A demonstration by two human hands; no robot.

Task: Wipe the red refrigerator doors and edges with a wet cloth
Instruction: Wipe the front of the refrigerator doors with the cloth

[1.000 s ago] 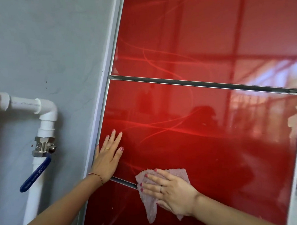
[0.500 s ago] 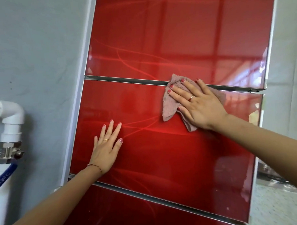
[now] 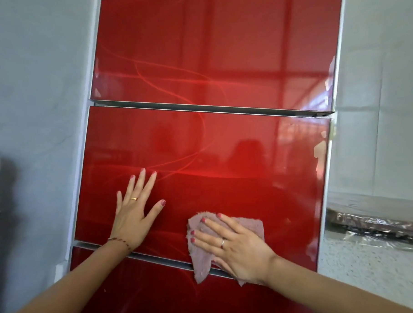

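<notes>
CHANGE: right hand [image 3: 238, 247] w/ small pinkish-grey frayed terry cloth [image 3: 252, 226] now low on middle glossy red fridge door panel [image 3: 224, 155], at its bottom edge; 0.5 s ago it was up at the silver gap strip [image 3: 210, 107] under the top panel. Judged: one top-to-bottom pass done on this panel, right part & side edges likely still to do

HANDS: right fingers straight, spread, pressing cloth flat on the panel. Left hand [image 3: 136, 214] flat on same panel, fingers splayed wide, holds nothing, unmoved

CLOTH: crumpled, long axis runs upper right to lower left; tail hangs down over lower silver gap strip [image 3: 158, 259]

FRIDGE: upright, long axis vertical, front faces camera; grey wall [image 3: 32, 93] at left
</notes>
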